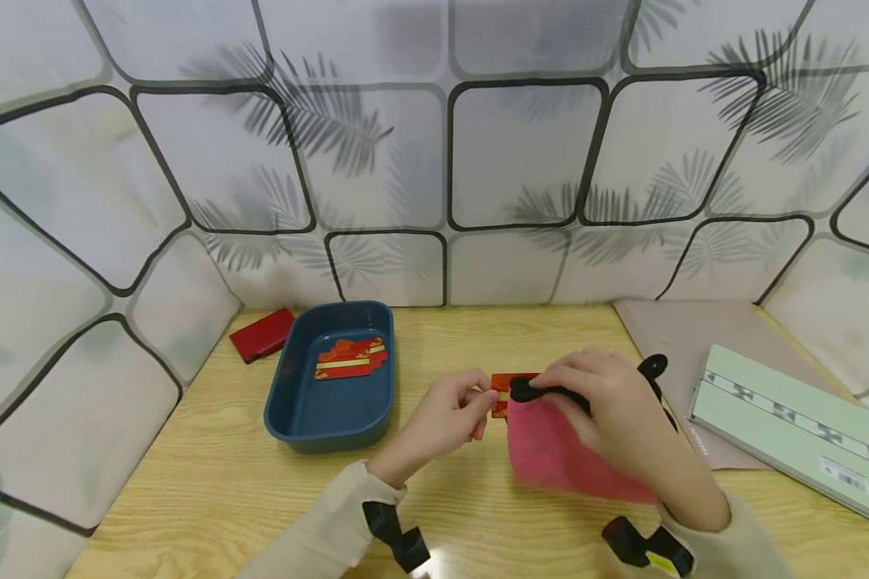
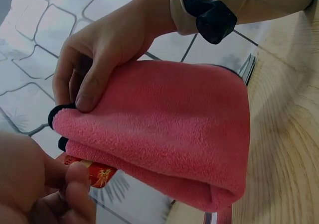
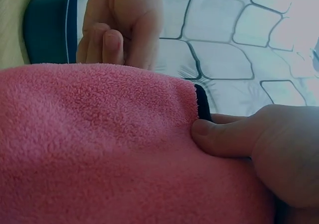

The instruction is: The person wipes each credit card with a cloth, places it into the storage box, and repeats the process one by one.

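Observation:
My right hand (image 1: 601, 402) grips the top edge of a folded pink plush towel (image 1: 561, 454) with black trim, thumb on the near face. The towel hangs upright above the table, and in the left wrist view its folded layers (image 2: 164, 114) show. My left hand (image 1: 452, 410) pinches the left end of a red card with gold print (image 1: 501, 396). In the left wrist view the card (image 2: 101, 175) lies against the towel's far-side edge, partly hidden behind the cloth. Several similar red and gold cards (image 1: 343, 368) lie in a blue basin (image 1: 282, 402) to the left.
A dark red wallet-like item (image 1: 261, 334) lies left of the basin. On the right, a light green notebook (image 1: 789, 430) rests partly on a greyish-pink sheet or folder (image 1: 666, 330). A patterned curtain or cloth (image 1: 521, 153) stands behind the wooden table (image 1: 442, 338).

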### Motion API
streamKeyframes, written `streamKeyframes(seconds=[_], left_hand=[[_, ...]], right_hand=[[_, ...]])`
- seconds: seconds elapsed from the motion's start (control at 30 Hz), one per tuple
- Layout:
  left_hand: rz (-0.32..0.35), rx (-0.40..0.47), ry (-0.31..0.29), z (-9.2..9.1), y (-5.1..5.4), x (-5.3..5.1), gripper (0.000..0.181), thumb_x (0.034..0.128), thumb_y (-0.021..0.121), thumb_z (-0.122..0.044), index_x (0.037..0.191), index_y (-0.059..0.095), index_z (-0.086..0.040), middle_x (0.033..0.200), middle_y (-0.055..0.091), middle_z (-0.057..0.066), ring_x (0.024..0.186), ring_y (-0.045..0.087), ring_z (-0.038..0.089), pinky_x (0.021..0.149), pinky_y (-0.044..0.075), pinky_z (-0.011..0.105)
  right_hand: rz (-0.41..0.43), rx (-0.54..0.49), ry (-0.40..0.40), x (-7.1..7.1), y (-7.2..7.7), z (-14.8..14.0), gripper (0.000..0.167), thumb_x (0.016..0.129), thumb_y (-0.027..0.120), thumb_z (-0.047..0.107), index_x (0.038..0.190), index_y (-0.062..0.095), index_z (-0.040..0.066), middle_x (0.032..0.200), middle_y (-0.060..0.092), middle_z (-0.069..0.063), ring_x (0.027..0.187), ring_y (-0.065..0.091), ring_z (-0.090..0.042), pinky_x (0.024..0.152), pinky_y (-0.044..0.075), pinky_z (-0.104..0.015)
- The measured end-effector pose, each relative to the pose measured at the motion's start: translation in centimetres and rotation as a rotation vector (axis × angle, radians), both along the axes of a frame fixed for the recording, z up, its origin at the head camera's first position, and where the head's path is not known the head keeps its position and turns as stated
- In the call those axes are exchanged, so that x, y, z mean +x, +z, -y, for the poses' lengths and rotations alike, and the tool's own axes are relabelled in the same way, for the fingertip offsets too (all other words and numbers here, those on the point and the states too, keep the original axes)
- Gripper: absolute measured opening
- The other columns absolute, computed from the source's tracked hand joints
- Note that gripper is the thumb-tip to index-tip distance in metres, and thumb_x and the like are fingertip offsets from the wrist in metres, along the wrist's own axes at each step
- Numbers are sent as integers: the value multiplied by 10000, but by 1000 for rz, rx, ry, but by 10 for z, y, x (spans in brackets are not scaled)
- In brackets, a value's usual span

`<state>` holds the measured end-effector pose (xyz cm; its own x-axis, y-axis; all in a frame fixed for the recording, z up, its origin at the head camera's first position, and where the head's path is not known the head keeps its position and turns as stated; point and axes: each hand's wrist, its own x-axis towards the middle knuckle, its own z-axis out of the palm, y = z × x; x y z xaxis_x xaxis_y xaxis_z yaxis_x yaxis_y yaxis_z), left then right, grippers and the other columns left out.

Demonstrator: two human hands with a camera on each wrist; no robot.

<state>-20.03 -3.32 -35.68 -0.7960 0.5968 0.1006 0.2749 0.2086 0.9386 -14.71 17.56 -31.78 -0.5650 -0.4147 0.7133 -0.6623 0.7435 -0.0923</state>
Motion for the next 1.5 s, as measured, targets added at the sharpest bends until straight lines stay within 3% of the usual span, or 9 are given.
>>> streamKeyframes(seconds=[0.13, 0.23, 0.53, 0.73, 0.97, 1.07, 1.2, 1.4, 1.5], left_hand=[[-18, -25, -74, 0, -1, 1, 170, 1004, 484, -87, 862, 554, -24, 549, 515, 9, 443, 444, 91, 429, 342, 198], [-23, -31, -94, 1, -1, 1, 167, 1001, 480, -71, 863, 552, -12, 556, 515, 12, 447, 446, 87, 434, 348, 196], [-48, -36, -72, -3, -8, 3, 168, 1003, 468, -67, 861, 548, -24, 551, 505, -2, 444, 423, 69, 423, 322, 187], [-21, -19, -21, 2, -3, 5, 172, 1015, 472, -119, 873, 524, -37, 563, 489, 17, 464, 413, 99, 429, 309, 206], [-4, 18, 8, 15, 3, 3, 163, 1011, 479, -114, 890, 522, -14, 561, 476, 18, 470, 433, 106, 441, 333, 205], [21, 12, 41, 26, 8, -2, 180, 1017, 474, -138, 889, 517, -18, 564, 486, 21, 474, 441, 125, 449, 347, 216], [33, 27, 111, 52, 27, -14, 205, 1026, 458, -154, 882, 504, -16, 575, 496, 25, 484, 437, 139, 468, 382, 238], [-1, 34, 317, 104, 68, -35, 202, 1023, 450, -140, 897, 493, 12, 589, 512, 9, 474, 457, 105, 459, 422, 235], [-39, -58, 409, 128, 73, -52, 214, 1025, 440, -148, 905, 495, 21, 609, 527, 5, 481, 494, 107, 473, 442, 228]], right_hand=[[-23, 4, -12, -3, -6, 4, 271, 655, 822, -13, 859, 743, 147, 838, 687, 30, 750, 599, -136, 642, 482, -346], [-27, 21, -21, -6, -10, 7, 257, 656, 823, -6, 847, 745, 147, 827, 683, 25, 748, 594, -141, 616, 455, -332], [-12, 49, -46, -8, -14, 6, 234, 657, 829, 13, 820, 734, 152, 818, 669, 37, 754, 600, -136, 593, 409, -302], [34, 19, -68, -11, -8, -8, 236, 684, 806, -17, 851, 730, 131, 826, 675, 25, 779, 624, -153, 684, 525, -371], [18, -4, -150, -7, -2, -23, 263, 677, 793, -46, 868, 725, 122, 822, 670, 1, 775, 607, -186, 672, 496, -404], [-26, -2, -154, -3, -1, -25, 270, 667, 793, -43, 869, 727, 125, 817, 668, 1, 764, 604, -191, 637, 475, -406], [-62, -9, -137, -1, 1, -23, 280, 657, 798, -40, 871, 727, 128, 823, 673, -2, 758, 608, -194, 628, 459, -402], [-58, -25, -118, -1, 2, -20, 279, 655, 803, -39, 868, 726, 124, 838, 676, -3, 781, 618, -193, 708, 456, -365], [-47, -25, -118, -1, 2, -19, 274, 659, 805, -35, 868, 726, 123, 845, 677, -3, 787, 621, -192, 724, 457, -356]])
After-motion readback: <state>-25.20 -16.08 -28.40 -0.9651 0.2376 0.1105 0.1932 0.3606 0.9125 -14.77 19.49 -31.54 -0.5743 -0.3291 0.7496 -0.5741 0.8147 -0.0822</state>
